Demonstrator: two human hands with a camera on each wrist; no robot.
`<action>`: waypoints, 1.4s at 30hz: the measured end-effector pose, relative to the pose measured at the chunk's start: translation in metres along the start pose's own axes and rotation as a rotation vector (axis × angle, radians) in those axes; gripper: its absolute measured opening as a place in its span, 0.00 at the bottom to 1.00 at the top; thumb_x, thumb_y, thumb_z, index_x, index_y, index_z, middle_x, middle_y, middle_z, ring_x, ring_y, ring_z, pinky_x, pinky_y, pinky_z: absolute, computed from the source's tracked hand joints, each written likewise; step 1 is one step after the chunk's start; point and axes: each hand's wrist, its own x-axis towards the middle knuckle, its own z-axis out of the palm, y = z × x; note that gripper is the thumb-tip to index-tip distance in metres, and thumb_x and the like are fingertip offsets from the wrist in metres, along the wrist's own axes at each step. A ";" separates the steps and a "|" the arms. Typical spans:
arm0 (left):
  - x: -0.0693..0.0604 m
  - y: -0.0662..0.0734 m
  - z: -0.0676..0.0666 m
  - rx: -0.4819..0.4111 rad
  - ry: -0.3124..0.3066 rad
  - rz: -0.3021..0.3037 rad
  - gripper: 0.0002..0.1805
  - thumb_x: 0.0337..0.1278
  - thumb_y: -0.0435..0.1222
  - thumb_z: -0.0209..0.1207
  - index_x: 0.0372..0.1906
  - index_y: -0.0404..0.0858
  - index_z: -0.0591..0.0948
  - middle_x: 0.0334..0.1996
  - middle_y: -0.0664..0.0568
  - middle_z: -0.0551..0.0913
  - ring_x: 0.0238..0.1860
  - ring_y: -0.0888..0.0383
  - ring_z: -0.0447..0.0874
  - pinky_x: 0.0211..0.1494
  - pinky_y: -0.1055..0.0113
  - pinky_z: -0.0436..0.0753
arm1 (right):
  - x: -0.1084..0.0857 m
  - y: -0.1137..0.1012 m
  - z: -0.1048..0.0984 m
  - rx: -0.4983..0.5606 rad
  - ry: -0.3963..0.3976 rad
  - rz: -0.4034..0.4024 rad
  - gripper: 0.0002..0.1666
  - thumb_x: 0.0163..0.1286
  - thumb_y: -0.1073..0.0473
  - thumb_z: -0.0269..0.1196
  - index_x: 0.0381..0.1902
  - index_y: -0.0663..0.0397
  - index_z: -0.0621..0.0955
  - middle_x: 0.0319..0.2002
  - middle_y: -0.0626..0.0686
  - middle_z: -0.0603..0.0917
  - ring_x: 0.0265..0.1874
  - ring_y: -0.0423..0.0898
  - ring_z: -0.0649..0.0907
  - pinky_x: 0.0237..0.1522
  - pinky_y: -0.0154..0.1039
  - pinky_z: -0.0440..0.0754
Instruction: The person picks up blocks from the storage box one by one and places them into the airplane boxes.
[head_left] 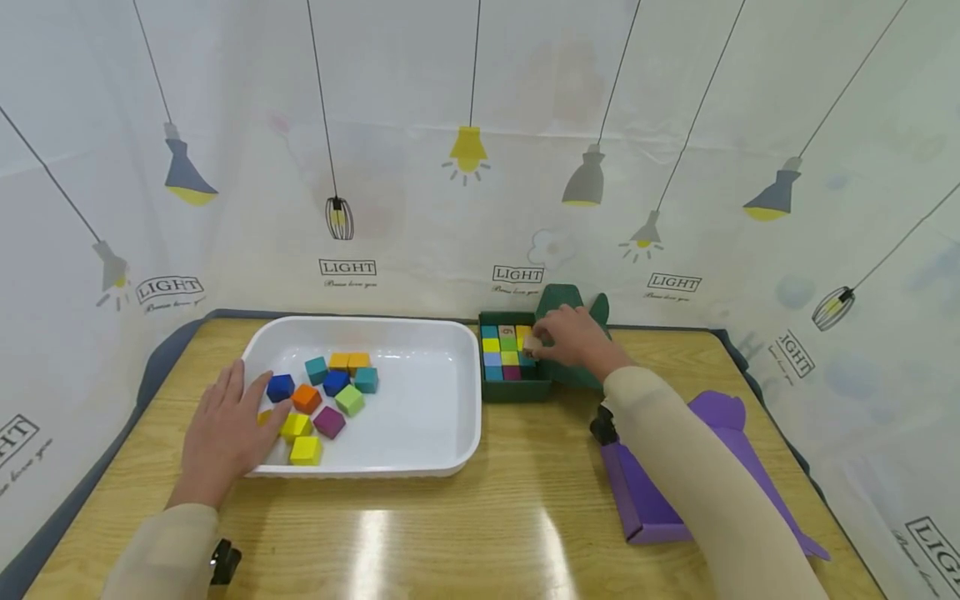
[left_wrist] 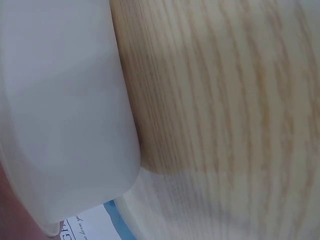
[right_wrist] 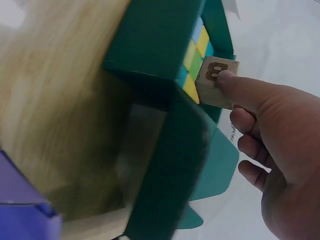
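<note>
My right hand [head_left: 573,337] pinches a plain wooden block [right_wrist: 212,92] with a dark character on one face, between thumb and fingers. It holds the block over the right side of a green box [head_left: 517,390], whose lid stands open to the right. Rows of coloured blocks [head_left: 510,357] fill much of that box. At the left end of a white tray [head_left: 420,408], my left hand [head_left: 228,433] rests with its fingers extended over the rim. Several loose coloured cubes [head_left: 328,422] lie in the tray near its thumb. The left wrist view shows mostly the tray's outer wall [left_wrist: 70,115].
An open purple box [head_left: 648,500] lies on the table's right side, partly hidden under my right forearm. The wooden table [head_left: 450,542] stretches in front of the tray. Behind everything hangs a pale curtain [head_left: 405,250] printed with lamps.
</note>
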 end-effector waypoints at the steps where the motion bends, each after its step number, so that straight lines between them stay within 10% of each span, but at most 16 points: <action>1: 0.000 0.000 0.000 0.001 0.000 -0.001 0.41 0.69 0.60 0.43 0.72 0.32 0.60 0.75 0.27 0.43 0.76 0.30 0.40 0.75 0.33 0.46 | -0.001 0.001 0.002 0.002 -0.003 -0.006 0.22 0.65 0.44 0.65 0.53 0.47 0.83 0.43 0.50 0.84 0.43 0.50 0.75 0.49 0.50 0.72; 42: -0.002 0.001 -0.003 0.002 -0.003 0.009 0.42 0.69 0.60 0.42 0.72 0.31 0.61 0.75 0.27 0.44 0.76 0.30 0.40 0.75 0.33 0.46 | -0.003 -0.004 0.026 0.016 -0.050 -0.014 0.18 0.62 0.48 0.69 0.49 0.43 0.85 0.43 0.47 0.84 0.44 0.49 0.76 0.50 0.49 0.73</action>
